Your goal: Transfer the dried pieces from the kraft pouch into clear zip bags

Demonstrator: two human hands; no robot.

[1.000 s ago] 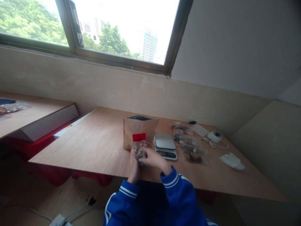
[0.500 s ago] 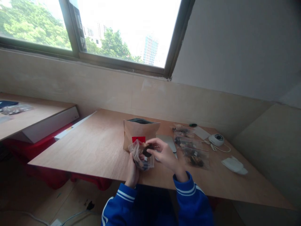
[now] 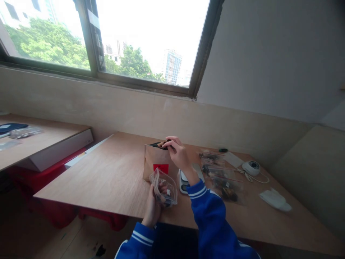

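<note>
My left hand is closed around a clear zip bag whose mouth gapes open; dark and brownish pieces and a small white label show inside it. Behind that bag a brown kraft paper pouch with a red patch stands upright, its top open. My right hand is at the pouch's mouth, fingers pinched on a dark brown dried piece. The kind of piece is too small to make out. Just right of the pouch lies a white kitchen scale, partly hidden by my right forearm.
Several clear bags of dark pieces lie to the right of the scale. Beyond them are a white dome camera with its cable, a white sheet, a green-black object and a crumpled white item. Another table stands left.
My right hand has moved up from the clear bag to the paper pouch's mouth, carrying the dark piece. The left hand stays on the clear bag. The scale is less covered.
</note>
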